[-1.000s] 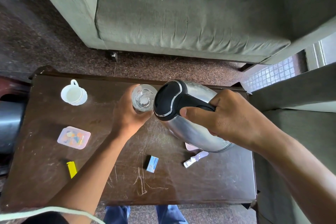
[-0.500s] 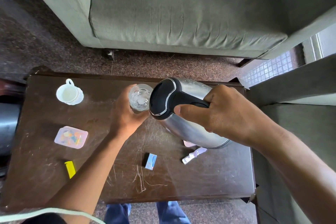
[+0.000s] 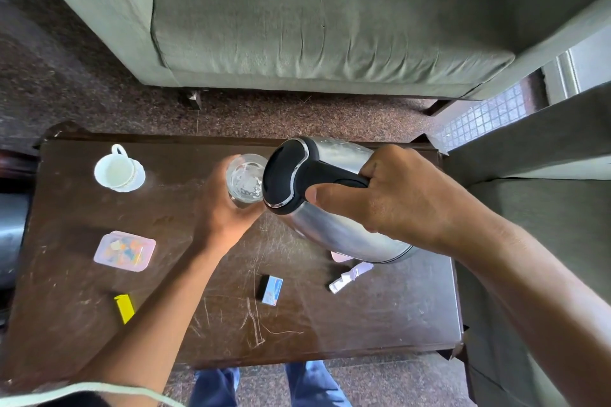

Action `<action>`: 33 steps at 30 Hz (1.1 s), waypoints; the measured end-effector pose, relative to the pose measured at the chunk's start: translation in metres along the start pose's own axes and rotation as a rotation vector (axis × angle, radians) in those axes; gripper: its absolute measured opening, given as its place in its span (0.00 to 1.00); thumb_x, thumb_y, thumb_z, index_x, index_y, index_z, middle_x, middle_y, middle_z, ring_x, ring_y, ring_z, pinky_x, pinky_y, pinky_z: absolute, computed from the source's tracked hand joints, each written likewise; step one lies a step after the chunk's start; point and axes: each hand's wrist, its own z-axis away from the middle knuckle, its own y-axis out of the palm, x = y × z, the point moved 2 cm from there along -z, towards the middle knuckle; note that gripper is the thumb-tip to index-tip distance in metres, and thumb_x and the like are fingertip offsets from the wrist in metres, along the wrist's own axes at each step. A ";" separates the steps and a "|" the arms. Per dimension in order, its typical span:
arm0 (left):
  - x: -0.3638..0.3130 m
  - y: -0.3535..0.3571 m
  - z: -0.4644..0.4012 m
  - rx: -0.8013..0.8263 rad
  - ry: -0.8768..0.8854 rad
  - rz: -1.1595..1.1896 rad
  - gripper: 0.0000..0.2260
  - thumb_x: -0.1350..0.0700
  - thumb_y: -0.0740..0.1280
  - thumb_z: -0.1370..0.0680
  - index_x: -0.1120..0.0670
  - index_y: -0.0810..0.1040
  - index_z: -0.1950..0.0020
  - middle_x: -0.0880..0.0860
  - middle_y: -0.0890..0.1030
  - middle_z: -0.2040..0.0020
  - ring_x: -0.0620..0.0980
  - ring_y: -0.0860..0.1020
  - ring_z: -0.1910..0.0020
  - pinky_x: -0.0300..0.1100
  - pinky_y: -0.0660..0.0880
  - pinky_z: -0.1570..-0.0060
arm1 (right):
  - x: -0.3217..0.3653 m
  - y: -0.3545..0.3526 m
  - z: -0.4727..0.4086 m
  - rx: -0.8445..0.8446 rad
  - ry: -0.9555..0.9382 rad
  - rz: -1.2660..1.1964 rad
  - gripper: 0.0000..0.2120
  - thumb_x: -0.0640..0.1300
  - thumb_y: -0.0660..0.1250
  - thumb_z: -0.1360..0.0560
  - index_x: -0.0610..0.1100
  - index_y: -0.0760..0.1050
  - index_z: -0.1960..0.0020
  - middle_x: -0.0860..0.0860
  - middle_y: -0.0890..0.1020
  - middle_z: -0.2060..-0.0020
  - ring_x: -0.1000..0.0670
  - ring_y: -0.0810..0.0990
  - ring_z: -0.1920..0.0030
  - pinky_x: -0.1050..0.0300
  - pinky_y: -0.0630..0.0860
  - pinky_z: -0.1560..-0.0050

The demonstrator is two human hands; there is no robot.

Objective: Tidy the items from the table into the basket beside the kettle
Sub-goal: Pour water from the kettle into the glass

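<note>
My right hand (image 3: 393,195) grips the black handle of a steel kettle (image 3: 334,228), tilted with its black lid against a clear glass (image 3: 245,180). My left hand (image 3: 221,211) holds that glass from the left, above the dark wooden table (image 3: 380,317). On the table lie a white cup on a saucer (image 3: 118,169), a pink box of coloured bits (image 3: 125,250), a yellow block (image 3: 124,307), a small blue-and-white box (image 3: 271,289) and a white wrapper (image 3: 350,277). No basket is in view.
A green sofa (image 3: 314,16) stands beyond the table across a strip of speckled floor. A second green seat (image 3: 545,225) flanks the table's right edge. A dark metallic object (image 3: 11,235) sits at the left edge. My knees show below the table's near edge.
Kettle and glass stay together in both hands; they have shifted slightly left in the view. The items on the table have not moved.
</note>
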 end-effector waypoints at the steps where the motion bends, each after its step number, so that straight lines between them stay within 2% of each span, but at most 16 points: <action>1: 0.001 0.001 -0.001 0.006 0.003 -0.001 0.37 0.45 0.86 0.32 0.49 0.77 0.26 0.48 0.84 0.35 0.49 0.84 0.38 0.56 0.82 0.38 | 0.000 0.000 0.000 -0.001 -0.002 0.001 0.33 0.71 0.70 0.35 0.44 0.64 0.73 0.52 0.67 0.79 0.49 0.65 0.75 0.53 0.66 0.69; 12: 0.005 0.003 0.003 -0.005 0.018 0.007 0.38 0.45 0.85 0.31 0.52 0.76 0.25 0.52 0.83 0.33 0.52 0.83 0.35 0.57 0.81 0.36 | 0.000 -0.001 0.000 -0.015 -0.044 0.037 0.33 0.70 0.70 0.34 0.45 0.59 0.71 0.55 0.62 0.78 0.51 0.59 0.76 0.55 0.61 0.73; 13: 0.005 0.003 0.003 -0.006 0.015 0.006 0.38 0.44 0.85 0.31 0.51 0.76 0.25 0.51 0.83 0.33 0.49 0.83 0.36 0.54 0.82 0.36 | 0.000 -0.001 0.000 -0.014 -0.046 0.035 0.32 0.70 0.70 0.34 0.45 0.60 0.71 0.54 0.62 0.78 0.50 0.60 0.76 0.55 0.62 0.72; 14: 0.005 0.003 0.004 -0.016 0.011 0.002 0.39 0.43 0.85 0.32 0.50 0.75 0.25 0.49 0.82 0.34 0.42 0.82 0.37 0.47 0.81 0.36 | 0.000 -0.001 -0.001 -0.011 -0.050 0.031 0.32 0.70 0.70 0.34 0.45 0.60 0.71 0.54 0.63 0.77 0.50 0.61 0.75 0.54 0.63 0.72; 16: 0.003 0.003 0.005 -0.047 0.016 -0.013 0.39 0.40 0.84 0.33 0.47 0.74 0.26 0.44 0.80 0.36 0.27 0.78 0.40 0.25 0.74 0.41 | -0.001 -0.001 -0.001 -0.006 -0.055 0.020 0.31 0.70 0.70 0.34 0.45 0.61 0.70 0.53 0.64 0.76 0.49 0.62 0.74 0.53 0.63 0.71; 18: 0.003 0.004 0.005 -0.062 0.017 -0.031 0.40 0.41 0.85 0.33 0.46 0.72 0.26 0.42 0.78 0.38 0.19 0.73 0.41 0.17 0.68 0.45 | -0.002 -0.001 -0.001 -0.007 -0.052 0.017 0.32 0.70 0.70 0.33 0.45 0.61 0.70 0.53 0.64 0.76 0.50 0.61 0.75 0.53 0.63 0.71; 20: 0.004 0.004 0.004 -0.063 0.004 -0.036 0.41 0.44 0.86 0.33 0.46 0.72 0.25 0.42 0.78 0.37 0.20 0.74 0.41 0.18 0.69 0.44 | -0.003 -0.002 -0.001 -0.003 -0.043 0.017 0.32 0.69 0.71 0.33 0.45 0.61 0.70 0.53 0.64 0.77 0.50 0.62 0.75 0.53 0.63 0.71; 23: 0.009 0.005 0.003 -0.062 0.005 -0.043 0.42 0.46 0.87 0.33 0.48 0.72 0.24 0.46 0.80 0.33 0.36 0.78 0.39 0.30 0.72 0.40 | -0.003 -0.003 0.000 0.014 -0.042 0.015 0.30 0.70 0.70 0.33 0.45 0.63 0.69 0.52 0.65 0.76 0.49 0.63 0.74 0.52 0.65 0.70; 24: 0.010 0.005 0.003 -0.061 0.008 -0.046 0.42 0.46 0.87 0.33 0.48 0.72 0.24 0.47 0.81 0.33 0.39 0.78 0.38 0.30 0.72 0.39 | -0.003 -0.003 0.000 0.016 -0.041 0.016 0.30 0.70 0.70 0.33 0.44 0.63 0.69 0.52 0.65 0.76 0.49 0.64 0.74 0.52 0.66 0.70; 27: 0.012 0.006 0.001 -0.058 0.017 -0.045 0.41 0.47 0.87 0.33 0.49 0.73 0.25 0.46 0.81 0.33 0.38 0.77 0.38 0.23 0.71 0.41 | -0.003 -0.005 0.000 0.013 -0.024 0.023 0.31 0.69 0.70 0.33 0.44 0.64 0.70 0.52 0.66 0.77 0.49 0.64 0.74 0.52 0.66 0.70; 33: 0.014 0.006 -0.001 -0.068 -0.005 -0.054 0.41 0.45 0.87 0.33 0.48 0.72 0.24 0.45 0.80 0.33 0.40 0.77 0.37 0.34 0.73 0.39 | -0.003 -0.007 0.001 0.011 -0.025 0.031 0.31 0.69 0.70 0.32 0.43 0.65 0.68 0.51 0.67 0.75 0.48 0.65 0.73 0.52 0.67 0.69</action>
